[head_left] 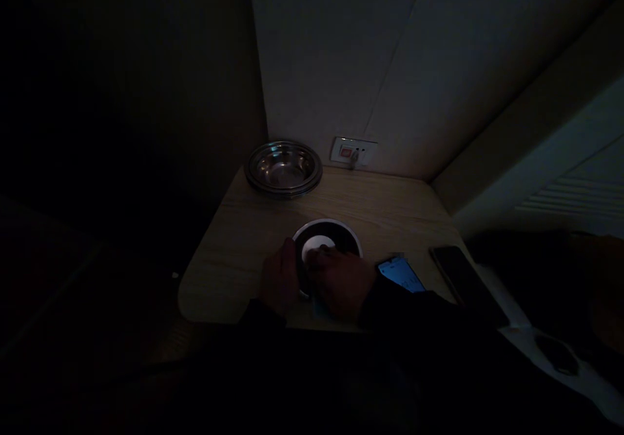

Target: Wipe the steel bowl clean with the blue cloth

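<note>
In the dim head view, a round object (349, 237) with a white rim, a dark ring and a pale centre lies near the front of the small wooden table. Its exact kind does not show. My left hand (280, 280) is closed around its left edge. Over its centre and near side reaches my right hand (344, 283), with bent, bunched fingers. Whatever those fingers hold, if anything, is hidden. Below the right hand a bluish patch (320, 307) shows faintly, too dark to name.
Stacked steel bowls (284, 175) stand at the table's (385, 204) back left. A wall socket (353, 152) with a plug is behind. To the right lie a lit phone (402, 274) and a dark flat slab (465, 282). A dark oval object (556, 354) sits farther right.
</note>
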A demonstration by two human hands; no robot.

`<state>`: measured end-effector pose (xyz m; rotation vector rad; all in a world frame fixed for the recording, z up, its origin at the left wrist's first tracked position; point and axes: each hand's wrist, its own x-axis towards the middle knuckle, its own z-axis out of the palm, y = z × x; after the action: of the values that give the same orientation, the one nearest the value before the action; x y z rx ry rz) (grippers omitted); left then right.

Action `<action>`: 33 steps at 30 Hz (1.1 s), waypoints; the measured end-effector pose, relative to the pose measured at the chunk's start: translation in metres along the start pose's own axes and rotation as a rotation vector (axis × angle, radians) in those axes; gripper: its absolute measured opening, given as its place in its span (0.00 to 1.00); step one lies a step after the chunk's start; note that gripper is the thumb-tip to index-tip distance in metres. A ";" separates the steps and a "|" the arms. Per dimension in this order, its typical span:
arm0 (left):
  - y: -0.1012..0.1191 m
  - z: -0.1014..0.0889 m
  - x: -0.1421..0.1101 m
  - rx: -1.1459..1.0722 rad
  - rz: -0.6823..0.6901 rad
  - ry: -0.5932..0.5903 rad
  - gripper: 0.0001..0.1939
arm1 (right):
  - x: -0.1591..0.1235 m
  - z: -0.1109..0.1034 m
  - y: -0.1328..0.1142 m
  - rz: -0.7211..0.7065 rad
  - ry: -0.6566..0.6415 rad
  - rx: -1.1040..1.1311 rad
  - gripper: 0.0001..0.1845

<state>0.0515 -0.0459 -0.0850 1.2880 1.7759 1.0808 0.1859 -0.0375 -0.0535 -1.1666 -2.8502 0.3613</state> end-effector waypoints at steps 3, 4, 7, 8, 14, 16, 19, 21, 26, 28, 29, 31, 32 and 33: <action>-0.001 0.000 0.000 0.044 0.004 0.003 0.27 | 0.000 0.003 0.001 -0.006 0.014 0.006 0.08; -0.002 0.000 0.001 0.059 0.016 0.023 0.26 | 0.004 0.005 0.000 -0.002 0.032 0.015 0.09; -0.005 -0.001 0.002 0.067 0.069 0.075 0.23 | 0.014 0.012 -0.007 0.028 0.104 0.050 0.14; -0.006 -0.001 0.002 0.050 0.073 0.077 0.23 | 0.014 0.012 -0.009 0.033 0.118 0.058 0.14; -0.005 0.001 -0.003 -0.068 0.179 -0.036 0.22 | -0.028 -0.006 -0.001 0.025 -0.015 -0.179 0.11; -0.005 0.002 -0.004 -0.063 0.210 -0.040 0.21 | -0.040 -0.010 0.001 0.032 -0.032 -0.216 0.12; -0.004 0.003 -0.004 0.000 0.192 -0.016 0.21 | -0.045 -0.003 -0.001 0.014 0.006 -0.199 0.16; -0.004 0.003 -0.003 0.033 0.153 -0.008 0.22 | -0.040 0.005 -0.006 -0.002 0.026 -0.177 0.16; -0.001 0.001 -0.003 0.048 0.073 0.029 0.24 | -0.020 0.012 -0.018 -0.071 0.068 0.018 0.25; -0.001 0.000 -0.003 0.065 0.052 0.040 0.24 | -0.019 0.008 -0.019 -0.051 0.085 0.056 0.31; -0.002 0.000 -0.003 0.067 0.057 0.040 0.24 | -0.020 0.006 -0.020 -0.026 0.078 0.049 0.32; -0.002 0.000 -0.004 0.063 0.078 0.025 0.25 | -0.026 0.002 -0.019 0.012 0.035 0.001 0.28; -0.002 0.000 -0.004 0.063 0.083 0.015 0.25 | -0.029 0.001 -0.018 0.022 0.008 -0.027 0.26; -0.002 0.001 -0.004 0.066 0.080 0.008 0.26 | -0.031 -0.001 -0.018 0.023 -0.014 -0.049 0.24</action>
<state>0.0525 -0.0498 -0.0868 1.4075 1.7929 1.0802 0.1958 -0.0709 -0.0471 -1.2107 -2.8760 0.3037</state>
